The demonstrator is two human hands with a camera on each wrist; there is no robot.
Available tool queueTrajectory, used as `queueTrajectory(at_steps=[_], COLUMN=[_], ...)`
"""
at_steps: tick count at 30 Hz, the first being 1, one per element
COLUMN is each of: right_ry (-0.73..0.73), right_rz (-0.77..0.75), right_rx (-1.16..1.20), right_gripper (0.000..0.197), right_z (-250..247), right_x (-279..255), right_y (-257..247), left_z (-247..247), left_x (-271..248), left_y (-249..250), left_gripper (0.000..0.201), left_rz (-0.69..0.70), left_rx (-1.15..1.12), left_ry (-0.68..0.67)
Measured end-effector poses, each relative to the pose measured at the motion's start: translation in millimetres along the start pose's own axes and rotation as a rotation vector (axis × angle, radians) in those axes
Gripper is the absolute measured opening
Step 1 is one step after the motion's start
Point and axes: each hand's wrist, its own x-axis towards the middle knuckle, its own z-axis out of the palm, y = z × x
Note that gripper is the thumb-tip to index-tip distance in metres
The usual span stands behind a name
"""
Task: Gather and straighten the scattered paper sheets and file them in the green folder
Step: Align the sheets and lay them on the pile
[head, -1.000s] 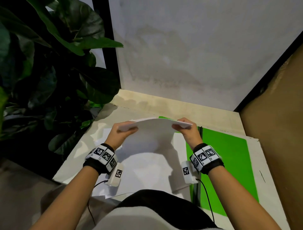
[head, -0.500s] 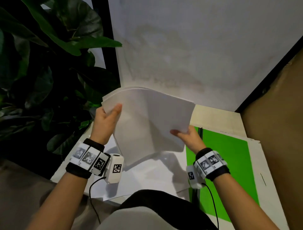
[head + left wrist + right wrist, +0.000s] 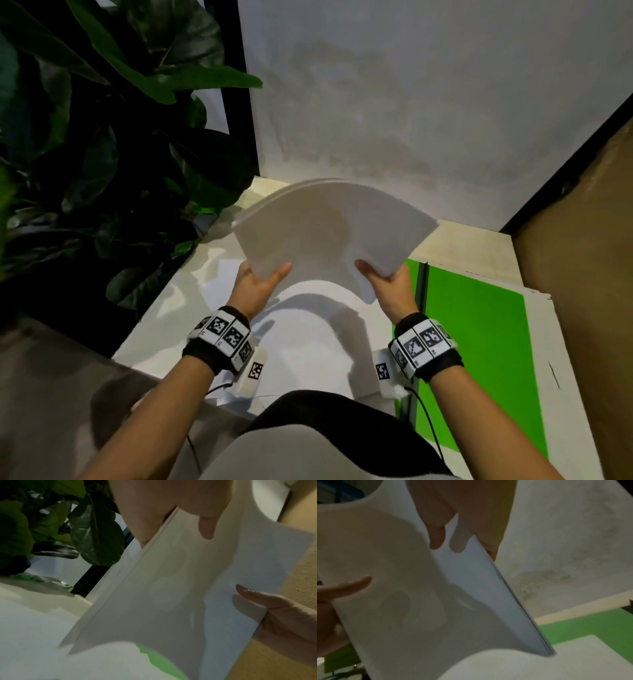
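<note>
I hold a stack of white paper sheets (image 3: 332, 233) in the air above the table, bowed into an arch. My left hand (image 3: 263, 281) pinches its lower left edge, thumb on the near face. My right hand (image 3: 380, 279) pinches the lower right corner the same way. The left wrist view shows the left thumb (image 3: 205, 531) on the sheets (image 3: 171, 588) and my right hand (image 3: 274, 608) across from it. The right wrist view shows the right thumb (image 3: 436, 538) on the stack (image 3: 402, 574). The green folder (image 3: 479, 342) lies open on the table to the right. Fingers behind the sheets are hidden.
White paper (image 3: 308, 346) lies flat on the table under the lifted stack, over the folder's left half. A large leafy plant (image 3: 102, 154) crowds the left side. A white wall (image 3: 411, 102) stands behind and a brown panel (image 3: 582, 274) on the right.
The stack, held flat and edge-on a second ago, was lifted and turned upright. My left hand has since dropped from its upper left corner to the lower edge, and the sheets now bow upward.
</note>
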Motion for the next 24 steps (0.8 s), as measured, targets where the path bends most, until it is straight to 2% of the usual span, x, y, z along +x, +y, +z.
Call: queueTrajectory(at_steps=[2, 4, 6, 7, 8, 11, 12, 13, 14, 18, 22, 24], right_ry=[-0.001, 0.015, 0.051, 0.064, 0.072, 0.060, 0.041, 0.019, -0.006, -0.082, -0.080, -0.029], right_rz=[0.054, 0.101, 0.114, 0.119, 0.115, 0.051, 0.027, 0.017, 0.026, 0.156, 0.179, 0.152], right_rx=[-0.018, -0.026, -0.015, -0.015, -0.018, 0.012, 0.025, 0.029, 0.020, -0.082, -0.133, -0.123], right_gripper=[0.025, 0.025, 0.029, 0.029, 0.028, 0.029, 0.030, 0.031, 0.033, 0.029, 0.028, 0.025], right_z=[-1, -3, -4, -4, -4, -11, -15, -20, -25, -33, -29, -27], right_x=[-3, -5, -3, -3, -2, 0, 1, 2, 3, 1, -6, -7], right_y=[6, 11, 13, 11, 7, -5, -8, -7, -5, 21, 31, 28], left_z=[0, 0, 0, 0, 0, -3, -6, -8, -10, -13, -5, -3], left_x=[-4, -5, -4, -4, -4, -6, -5, -5, -3, -2, -5, -3], left_y=[2, -2, -5, -4, -1, 17, 19, 20, 17, -7, -12, -9], left_gripper=[0.030, 0.043, 0.058, 0.054, 0.049, 0.056, 0.041, 0.027, 0.025, 0.045, 0.027, 0.031], left_rz=[0.003, 0.039, -0.018, -0.046, -0.017, 0.133, 0.170, 0.165, 0.142, -0.017, -0.100, -0.092], left_rx=[-0.034, -0.041, -0.058, -0.084, -0.097, -0.065, -0.049, -0.047, -0.055, -0.070, -0.063, -0.080], left_ry=[-0.052, -0.139, -0.136, -0.111, -0.096, -0.116, -0.144, -0.186, -0.208, -0.238, -0.204, -0.187])
